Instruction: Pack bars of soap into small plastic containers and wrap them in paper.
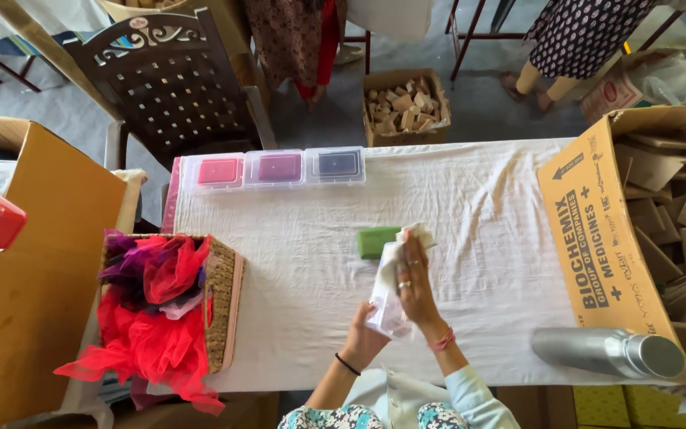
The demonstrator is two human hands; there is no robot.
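Green soap bar (pixel 376 241) lies on the white tablecloth (pixel 486 206) near the table's middle, with its right end under the upper edge of a white wrapping sheet (pixel 387 286). Right hand (pixel 416 280) rests flat along the sheet, fingers extended toward the bar and pressing the material down; it grips nothing closed. Left hand (pixel 365 340) is curled on the sheet's lower end, pinching it taut.

Judged status: the bar is mostly uncovered, so wrapping appears to be at an early stage; folding the sheet around the bar remains.

Surrounding items: three clear lidded boxes (pixel 277 168) with pink, magenta and dark blue contents stand in a row along the far edge. A woven basket (pixel 226 295) of red and purple net fabric (pixel 152 310) sits at the left. A silver bottle (pixel 609 352) lies on its side at the right, beside an open carton of cardboard pieces (pixel 597 238). On the floor beyond, a small box of tan blocks (pixel 405 107) stands near other people's legs.
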